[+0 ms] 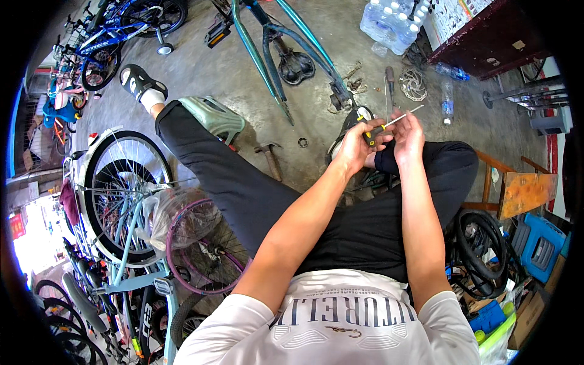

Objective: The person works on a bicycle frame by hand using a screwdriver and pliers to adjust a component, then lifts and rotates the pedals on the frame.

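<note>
The left hand (351, 145) had its fingers curled around the yellow and black handle of a screwdriver (382, 128). The thin metal rod pointed up and to the right, in front of the right hand (409, 137). That hand was partly open, with its fingers bent, and I could not tell if they touched the rod. Both hands were over the right leg, close to the foot. Just past them on the floor lay another screwdriver (390, 80) with a dark handle, next to a round metal disc (406, 80) full of holes. A green bike frame (243, 31) lay ahead, with a black seat (296, 67) by it. A hammer (272, 161) lay between the legs. Farther left was a wheel with a purple rim (171, 243).
</note>
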Demonstrator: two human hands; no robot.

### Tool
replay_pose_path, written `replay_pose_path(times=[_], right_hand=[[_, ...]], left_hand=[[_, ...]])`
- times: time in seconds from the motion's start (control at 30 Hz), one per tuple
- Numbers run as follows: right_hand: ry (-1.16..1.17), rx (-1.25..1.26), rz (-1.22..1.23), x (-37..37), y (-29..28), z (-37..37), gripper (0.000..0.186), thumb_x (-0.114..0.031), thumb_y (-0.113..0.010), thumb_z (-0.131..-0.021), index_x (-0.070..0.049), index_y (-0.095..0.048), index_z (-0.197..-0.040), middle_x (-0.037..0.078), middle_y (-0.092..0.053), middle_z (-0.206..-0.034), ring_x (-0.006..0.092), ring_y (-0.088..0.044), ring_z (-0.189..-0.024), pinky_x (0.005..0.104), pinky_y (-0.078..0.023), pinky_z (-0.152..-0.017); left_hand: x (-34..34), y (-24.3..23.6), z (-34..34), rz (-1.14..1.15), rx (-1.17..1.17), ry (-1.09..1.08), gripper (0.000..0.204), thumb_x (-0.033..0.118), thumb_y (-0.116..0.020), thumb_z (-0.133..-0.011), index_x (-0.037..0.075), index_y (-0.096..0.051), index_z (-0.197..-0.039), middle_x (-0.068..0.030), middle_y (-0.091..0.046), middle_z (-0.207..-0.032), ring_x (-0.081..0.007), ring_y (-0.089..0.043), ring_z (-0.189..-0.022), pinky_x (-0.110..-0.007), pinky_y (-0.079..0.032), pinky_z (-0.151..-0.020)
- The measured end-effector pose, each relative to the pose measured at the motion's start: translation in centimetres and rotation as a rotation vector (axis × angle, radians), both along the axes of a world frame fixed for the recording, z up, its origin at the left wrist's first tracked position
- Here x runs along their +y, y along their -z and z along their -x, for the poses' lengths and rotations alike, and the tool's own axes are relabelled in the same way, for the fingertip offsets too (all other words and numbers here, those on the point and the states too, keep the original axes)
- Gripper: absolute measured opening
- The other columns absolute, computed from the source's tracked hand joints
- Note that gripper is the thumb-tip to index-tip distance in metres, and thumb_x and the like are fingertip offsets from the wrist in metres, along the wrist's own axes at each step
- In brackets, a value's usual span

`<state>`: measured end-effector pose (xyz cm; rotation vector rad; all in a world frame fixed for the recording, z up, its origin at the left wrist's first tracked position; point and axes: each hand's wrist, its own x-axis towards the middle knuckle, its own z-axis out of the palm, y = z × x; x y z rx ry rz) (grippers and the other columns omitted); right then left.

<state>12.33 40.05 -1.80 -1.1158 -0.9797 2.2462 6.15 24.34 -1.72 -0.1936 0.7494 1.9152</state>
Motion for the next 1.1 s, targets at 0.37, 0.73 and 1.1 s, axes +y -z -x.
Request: replay_pose_path(times=[0.37, 0.73, 1.1], right_hand=[[-0.119, -0.181, -0.975, -5.8, -9.7, -3.9, 0.017, -0.013, -0.062, -0.103, -0.001, -0.070, -0.111, 0.004, -0.066, -0.096, 0.0111, -0.056, -0.083, 0.0276, -0.046, -0.078], [-0.780, 0.289, -1.631, -12.2, -11.9, -2.4, 0.031, -0.005, -0.073, -0.076, -0.005, -0.071, -0.107, 0.010, -0.067, -0.092, 0.0315, -0.064, -0.084, 0.0424, -0.050, -0.078], [-0.706, -0.365, -1.303, -4.8, -7.8, 2.7, 0.022, -0.023, -0.068, -0.094, -0.003, -0.073, -0.103, 0.015, -0.072, -0.095, 0.0334, -0.070, -0.088, 0.0434, -0.054, -0.080]], left_hand=[[-2.0, 0.0, -2.1, 0.408, 0.518, -0.146, 0.062, 0.005, -0.062, -0.091, 0.000, -0.044, -0.150, -0.0126, -0.062, -0.134, -0.0207, -0.063, -0.113, -0.038, -0.054, -0.094], [-1.9, -1.1, -3.6, 0.313, 0.357, -0.263, 0.045, 0.020, -0.069, -0.104, 0.004, -0.052, -0.142, -0.0056, -0.065, -0.116, -0.0144, -0.060, -0.100, -0.031, -0.051, -0.084], [-3.9, -1.5, -3.5, 0.157, 0.098, -0.138, 0.043, 0.043, -0.051, -0.110, 0.013, -0.055, -0.141, -0.0046, -0.068, -0.122, -0.0180, -0.072, -0.104, -0.032, -0.056, -0.081]])
